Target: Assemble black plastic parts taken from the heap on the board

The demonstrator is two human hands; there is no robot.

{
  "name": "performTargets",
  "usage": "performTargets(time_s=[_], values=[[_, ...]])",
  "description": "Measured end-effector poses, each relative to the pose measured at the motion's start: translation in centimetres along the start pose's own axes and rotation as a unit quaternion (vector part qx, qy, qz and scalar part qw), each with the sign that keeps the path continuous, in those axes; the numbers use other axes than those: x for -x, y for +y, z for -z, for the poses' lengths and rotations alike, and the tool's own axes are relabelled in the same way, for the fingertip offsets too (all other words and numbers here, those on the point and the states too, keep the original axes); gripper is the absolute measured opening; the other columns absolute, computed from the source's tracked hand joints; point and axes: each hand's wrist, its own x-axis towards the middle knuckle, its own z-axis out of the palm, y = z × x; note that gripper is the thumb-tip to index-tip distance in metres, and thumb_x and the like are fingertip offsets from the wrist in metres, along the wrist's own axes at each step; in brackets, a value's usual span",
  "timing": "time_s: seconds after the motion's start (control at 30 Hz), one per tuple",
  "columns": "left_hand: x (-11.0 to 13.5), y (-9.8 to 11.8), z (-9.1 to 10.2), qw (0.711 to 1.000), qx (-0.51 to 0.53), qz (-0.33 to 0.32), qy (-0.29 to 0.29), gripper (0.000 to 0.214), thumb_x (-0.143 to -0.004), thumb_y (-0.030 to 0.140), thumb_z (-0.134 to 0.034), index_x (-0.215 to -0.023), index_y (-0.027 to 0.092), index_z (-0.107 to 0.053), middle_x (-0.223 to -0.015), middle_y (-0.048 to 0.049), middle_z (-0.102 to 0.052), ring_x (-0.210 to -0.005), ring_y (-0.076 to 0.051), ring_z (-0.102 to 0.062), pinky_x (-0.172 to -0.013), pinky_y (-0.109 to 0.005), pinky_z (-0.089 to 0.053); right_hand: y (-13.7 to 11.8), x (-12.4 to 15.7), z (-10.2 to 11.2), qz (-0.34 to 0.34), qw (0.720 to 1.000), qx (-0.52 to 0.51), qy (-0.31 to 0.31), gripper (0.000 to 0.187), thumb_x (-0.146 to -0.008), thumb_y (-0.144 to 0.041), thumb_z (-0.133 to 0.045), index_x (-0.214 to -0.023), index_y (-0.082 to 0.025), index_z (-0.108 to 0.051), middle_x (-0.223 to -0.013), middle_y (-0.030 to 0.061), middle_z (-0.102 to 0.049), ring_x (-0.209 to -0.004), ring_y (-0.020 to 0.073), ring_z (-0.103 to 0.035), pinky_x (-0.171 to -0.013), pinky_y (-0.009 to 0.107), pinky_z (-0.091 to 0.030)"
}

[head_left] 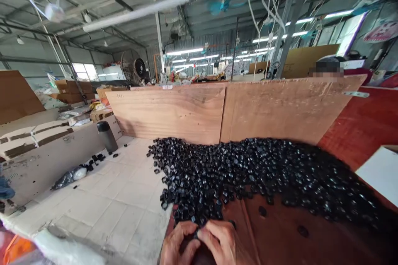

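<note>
At the bottom centre, my left hand (179,243) and my right hand (220,241) meet with bent fingers. Between their fingertips they pinch a small black plastic piece (196,234), mostly covered by the fingers. Just beyond the hands, a wide pile of small black plastic caps or rings (217,169) spreads across the table and off to the right. A few loose caps lie on the dark red tabletop (267,232), among them one cap (263,211) and another cap (302,231) to the right of my hands.
Wooden boards (168,112) wall off the table's back. On the pale left surface (124,198) stand a dark flask (107,136) and a plastic bag (70,177) with black pieces. A white box (381,174) sits at right. Past the boards, a person's head (328,66) shows.
</note>
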Motion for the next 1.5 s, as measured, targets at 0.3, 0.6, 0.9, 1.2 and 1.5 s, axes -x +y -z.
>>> performTargets(time_s=[0.3, 0.6, 0.9, 1.2, 1.5], values=[[0.0, 1.1, 0.2, 1.000, 0.020, 0.015, -0.013, 0.021, -0.095, 0.038, -0.071, -0.109, 0.023, -0.076, -0.106, -0.0058, -0.082, -0.100, -0.024, -0.079, -0.092, -0.039, -0.066, -3.1, -0.5, 3.5, -0.067, 0.994, -0.079, -0.026, 0.020, -0.095, -0.027, -0.062, -0.076, -0.020, -0.064, -0.066, -0.0021, -0.059, -0.059, 0.0132, -0.054, -0.060, 0.024, -0.042], [-0.2, 1.8, 0.3, 0.999, 0.031, 0.003, -0.013, 0.018, -0.095, 0.034, -0.072, -0.110, 0.024, -0.076, -0.108, -0.0045, -0.082, -0.100, -0.022, -0.079, -0.092, -0.035, -0.066, -2.4, -0.4, 3.3, -0.052, 0.995, -0.076, -0.025, 0.019, -0.096, -0.027, -0.061, -0.078, -0.021, -0.060, -0.070, -0.0010, -0.061, -0.064, 0.0146, -0.056, -0.063, 0.026, -0.042], [-0.3, 1.9, 0.2, 0.999, 0.040, -0.007, -0.015, 0.019, -0.098, 0.039, -0.070, -0.109, 0.024, -0.075, -0.103, -0.0040, -0.082, -0.095, -0.020, -0.080, -0.089, -0.033, -0.067, -2.7, -0.6, 3.7, -0.013, 0.996, -0.079, -0.025, 0.010, -0.093, -0.020, -0.058, -0.097, -0.021, -0.067, -0.085, 0.0034, -0.067, -0.075, 0.0175, -0.063, -0.071, 0.028, -0.049], [0.4, 0.6, -0.2, 0.993, -0.027, -0.115, -0.007, 0.020, -0.100, 0.022, -0.064, -0.119, 0.024, -0.068, -0.116, -0.0065, -0.078, -0.108, -0.021, -0.077, -0.094, -0.033, -0.064, -2.9, -0.5, 2.1, -0.244, 0.941, -0.226, -0.067, 0.005, -0.085, -0.024, -0.058, -0.087, -0.020, -0.062, -0.059, -0.0055, -0.058, -0.051, 0.0134, -0.057, -0.054, 0.024, -0.042], [-0.4, 2.9, -0.1, 0.977, -0.173, 0.032, -0.122, 0.032, -0.096, 0.039, -0.064, -0.070, 0.021, -0.059, -0.067, 0.0010, -0.064, -0.059, -0.015, -0.062, -0.060, -0.028, -0.049, -0.5, -0.9, 8.2, -0.211, 0.976, 0.049, -0.034, 0.012, -0.083, -0.017, -0.067, -0.075, -0.020, -0.059, -0.065, -0.0042, -0.055, -0.060, 0.0139, -0.052, -0.059, 0.025, -0.037]])
